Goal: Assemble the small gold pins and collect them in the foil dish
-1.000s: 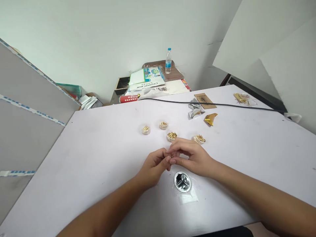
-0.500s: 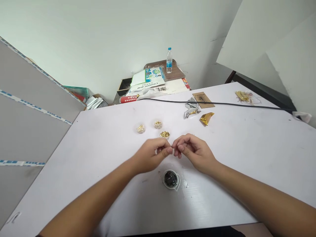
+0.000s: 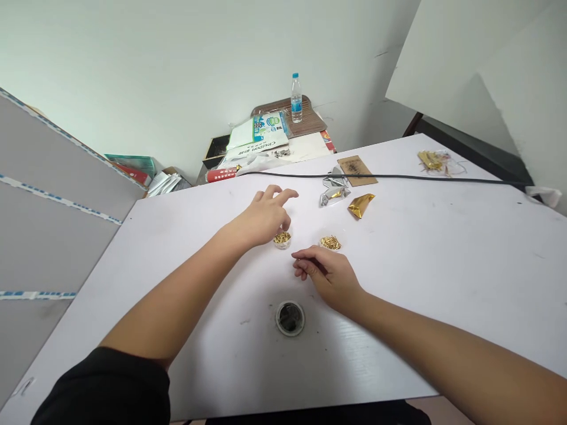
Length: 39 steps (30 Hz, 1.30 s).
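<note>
My left hand (image 3: 266, 218) reaches out over the small clear cups, with some fingers stretched forward and others dipping down. Just below its lowered fingertips sits a cup of small gold-coloured metal pieces (image 3: 282, 238). My right hand (image 3: 328, 273) is closed in a pinch; whatever its fingertips hold is too small to make out. Just beyond it stands another clear cup of gold-coloured pieces (image 3: 331, 242). Nearer to me lies a round dish with a white rim and a dark inside (image 3: 290, 319). The left hand hides part of the table where another cup stood.
Behind the cups lie a gold foil packet (image 3: 361, 206), silver packets (image 3: 333, 196) and a brown card (image 3: 357, 170). A black cable (image 3: 398, 176) crosses the table's far side. At the back right is a clear bag of gold-coloured items (image 3: 436, 161). A water bottle (image 3: 296, 100) stands beyond the table.
My left hand has left the right hand and moved forward over the cups, its fingers spreading. The right hand stays pinched in nearly the same place. The whole view has shifted slightly.
</note>
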### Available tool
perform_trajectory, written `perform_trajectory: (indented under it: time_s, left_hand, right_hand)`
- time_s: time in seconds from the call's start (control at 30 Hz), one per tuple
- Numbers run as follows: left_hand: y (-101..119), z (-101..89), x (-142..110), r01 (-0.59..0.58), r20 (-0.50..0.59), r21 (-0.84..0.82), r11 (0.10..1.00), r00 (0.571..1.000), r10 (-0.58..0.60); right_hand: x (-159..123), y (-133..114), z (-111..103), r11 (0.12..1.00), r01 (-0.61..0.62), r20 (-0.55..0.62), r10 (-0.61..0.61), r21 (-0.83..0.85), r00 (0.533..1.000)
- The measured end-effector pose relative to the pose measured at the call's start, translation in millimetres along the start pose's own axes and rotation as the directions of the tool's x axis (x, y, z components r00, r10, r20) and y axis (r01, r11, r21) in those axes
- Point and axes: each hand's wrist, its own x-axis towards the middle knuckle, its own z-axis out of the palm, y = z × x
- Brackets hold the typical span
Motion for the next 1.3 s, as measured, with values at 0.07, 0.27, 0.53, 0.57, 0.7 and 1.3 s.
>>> perform_trajectory:
  time_s: [0.07,0.27,0.53,0.57,0.7,1.3]
  left_hand:
    - [3,-0.6,4,0.018,0.049,0.031,0.999,0.999,-0.020]
    - [5,4.7,9,-0.007,0.110,0.022,1.000,0.994,0.005]
    - [-6,14.2,13,-0.110,0.063,-0.021,0.994,0.992,0.111]
    - [-8,15.6,12,-0.117,0.043,-0.036,0.993,0.992,0.118]
    - [-16,19.2,10,-0.139,-0.008,-0.096,0.986,0.990,0.139]
    - [44,80.0,-70,-0.262,-0.319,-0.937,0.232,0.912,-0.257]
  right_hand:
    - [-1,2,1,0.999,-0.032,-0.005,0.032,0.039,0.999]
    - [-2,7,1,0.999,-0.024,0.041,0.025,-0.022,0.999]
    - [2,11,-5,0.991,0.090,0.052,-0.085,-0.101,0.995]
    - [2,11,-5,0.990,0.096,0.057,-0.091,-0.103,0.994]
    - [1,14,-3,0.989,0.104,0.065,-0.098,-0.101,0.993]
    - [-2,8,-5,0.992,-0.091,0.042,0.088,0.082,0.995]
